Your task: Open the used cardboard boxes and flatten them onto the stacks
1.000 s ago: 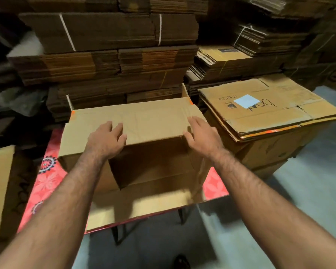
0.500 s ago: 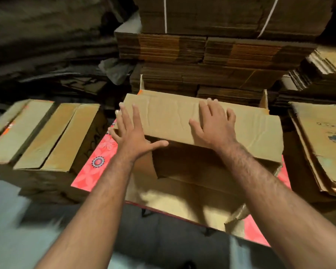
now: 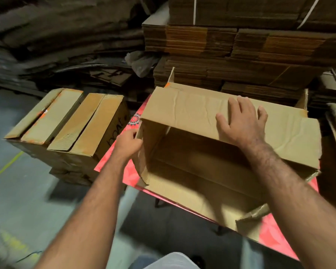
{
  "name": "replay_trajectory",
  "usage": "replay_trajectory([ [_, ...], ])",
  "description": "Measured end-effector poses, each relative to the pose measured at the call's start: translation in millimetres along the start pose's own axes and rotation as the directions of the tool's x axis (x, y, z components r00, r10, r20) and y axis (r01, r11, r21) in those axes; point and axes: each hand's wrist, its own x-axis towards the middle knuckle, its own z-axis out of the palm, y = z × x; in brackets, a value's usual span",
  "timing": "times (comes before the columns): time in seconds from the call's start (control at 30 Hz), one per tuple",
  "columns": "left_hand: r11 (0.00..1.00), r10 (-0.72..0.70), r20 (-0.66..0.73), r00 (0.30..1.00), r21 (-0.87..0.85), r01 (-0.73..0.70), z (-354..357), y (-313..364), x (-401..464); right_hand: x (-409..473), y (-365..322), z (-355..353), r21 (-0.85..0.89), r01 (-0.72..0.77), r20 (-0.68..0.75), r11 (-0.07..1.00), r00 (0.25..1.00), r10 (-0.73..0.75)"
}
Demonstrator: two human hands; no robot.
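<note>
The cardboard box (image 3: 211,152) lay on its side on a table with a red patterned cover (image 3: 275,237), its open end turned toward the camera and one flap spread out flat on the near edge of the table. The right hand (image 3: 242,123) was laid flat on the top panel of the box, its fingers (image 3: 234,106) straight and slightly spread. The left hand (image 3: 127,143) was held at the left front corner of the box, and the edge of the side wall appeared to be pinched between thumb and curled fingers, though blur made this uncertain. Closed boxes (image 3: 70,121) were stacked on the floor just left of the table. Bundles of flattened cardboard (image 3: 241,55) were piled behind it.
</note>
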Motion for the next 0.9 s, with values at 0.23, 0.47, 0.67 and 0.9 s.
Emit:
replay_trajectory([
  [0.23,0.998,-0.058,-0.024,0.998,0.007,0.058,-37.6,-45.8,5.9,2.7,-30.8,7.2,0.011,0.015,-0.022,1.0,1.0,-0.014],
  [0.47,0.994,-0.112,-0.222,0.969,-0.042,0.105,-34.2,-76.5,44.2,32.1,-110.4,10.7,-0.001,0.037,0.092,0.999,0.995,-0.037],
  [0.67,0.937,-0.301,-0.164,0.939,-0.234,0.26,-54.3,-138.0,110.3,43.6,-203.3,39.4,-0.084,0.169,0.245,0.982,0.959,-0.144],
  [0.9,0.559,-0.61,0.143,0.779,-0.62,0.551,-23.7,-238.6,162.9,-28.1,-258.2,181.6,-0.06,0.149,0.43,0.987,0.896,-0.109],
])
